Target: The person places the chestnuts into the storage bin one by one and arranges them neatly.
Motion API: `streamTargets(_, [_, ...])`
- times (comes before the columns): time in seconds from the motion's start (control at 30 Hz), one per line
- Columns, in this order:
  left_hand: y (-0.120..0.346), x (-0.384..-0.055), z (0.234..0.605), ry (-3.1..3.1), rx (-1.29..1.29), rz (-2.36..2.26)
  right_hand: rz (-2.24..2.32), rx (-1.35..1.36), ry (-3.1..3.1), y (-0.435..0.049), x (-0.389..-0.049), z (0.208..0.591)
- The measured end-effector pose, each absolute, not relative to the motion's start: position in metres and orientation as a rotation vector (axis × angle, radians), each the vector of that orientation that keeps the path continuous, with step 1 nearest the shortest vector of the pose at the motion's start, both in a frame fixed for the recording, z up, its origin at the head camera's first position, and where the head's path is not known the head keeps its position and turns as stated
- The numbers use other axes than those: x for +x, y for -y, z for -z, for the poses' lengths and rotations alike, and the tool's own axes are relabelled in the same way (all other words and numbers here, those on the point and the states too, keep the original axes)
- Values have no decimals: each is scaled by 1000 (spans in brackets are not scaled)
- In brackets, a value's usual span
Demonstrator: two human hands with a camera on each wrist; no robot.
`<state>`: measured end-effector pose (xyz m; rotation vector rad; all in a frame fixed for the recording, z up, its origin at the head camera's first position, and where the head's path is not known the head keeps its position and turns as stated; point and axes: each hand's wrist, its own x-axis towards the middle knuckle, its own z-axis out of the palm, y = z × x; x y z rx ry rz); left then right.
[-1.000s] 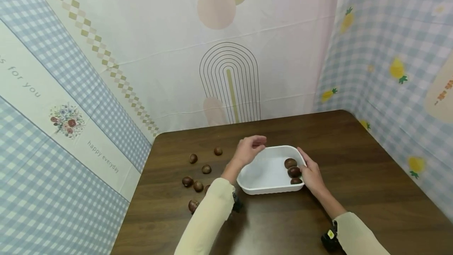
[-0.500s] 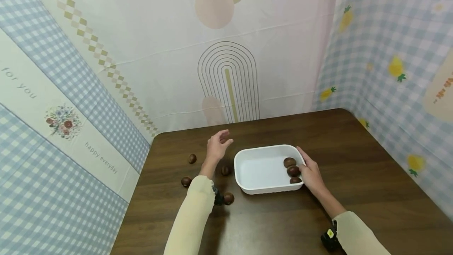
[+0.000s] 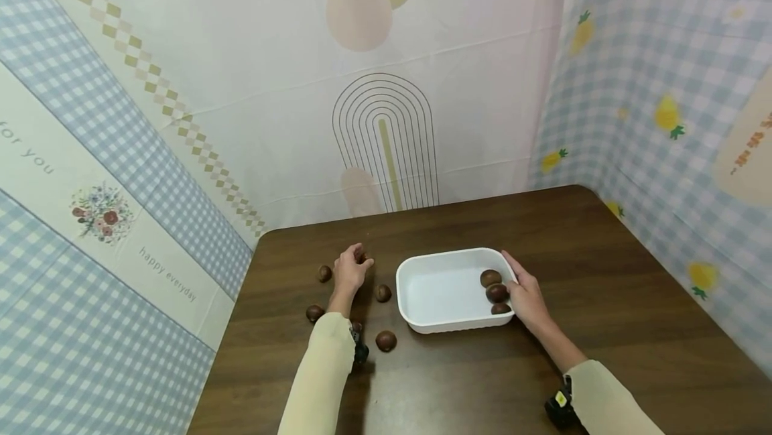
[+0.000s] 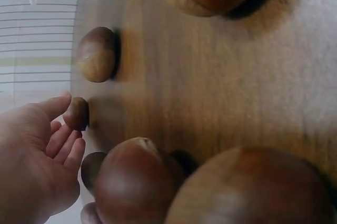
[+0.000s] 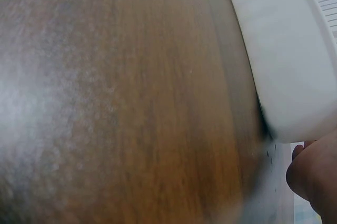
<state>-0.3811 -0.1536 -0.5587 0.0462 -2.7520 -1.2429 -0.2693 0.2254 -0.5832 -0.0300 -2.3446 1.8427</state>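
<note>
On the left of the table, my left hand [image 3: 350, 273] reaches around a chestnut [image 4: 78, 114]. The left wrist view shows its thumb and spread fingers on either side of that nut; contact is hard to tell. My right hand [image 3: 529, 297] grips the right end of a white rectangular dish [image 3: 443, 291], thumb inside the rim. Three chestnuts [image 3: 497, 293] lie in the dish against that end. Seen from the right wrist, the hand [image 5: 318, 176] is mostly cut off by the frame edge.
Several loose chestnuts lie around the left arm, among them one chestnut [image 3: 382, 293] beside the dish and another chestnut [image 3: 386, 340] nearer the front. The brown wooden table [image 3: 543, 227] meets hanging cloths [image 3: 494, 120] at its back and sides.
From over the dish's left rim, my left hand has moved left and down to a chestnut on the table. The right hand keeps its grip; the dish has stayed put.
</note>
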Motion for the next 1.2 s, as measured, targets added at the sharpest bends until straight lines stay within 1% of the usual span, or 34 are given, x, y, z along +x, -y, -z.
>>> streamTargets(0.03, [157, -384, 567, 2740, 14, 1244, -1839, -28, 2345, -225, -269, 583])
streamTargets(0.2, [157, -381, 570, 2755, -5, 1187, -1839, -23, 2344, -224, -268, 583])
streamTargets(0.27, [153, -375, 563, 2780, 28, 1159, -1840, -19, 2338, -223, -267, 582])
streamTargets(0.37, [152, -373, 562, 2787, 32, 1133, -1842, -14, 2330, -221, -267, 582])
streamTargets(0.83, [148, -377, 569, 2802, 45, 1053, -1854, -20, 2328, -222, -266, 582])
streamTargets(1.2, [149, -376, 563, 2788, 44, 1047, -1835, -21, 2330, -223, -265, 581])
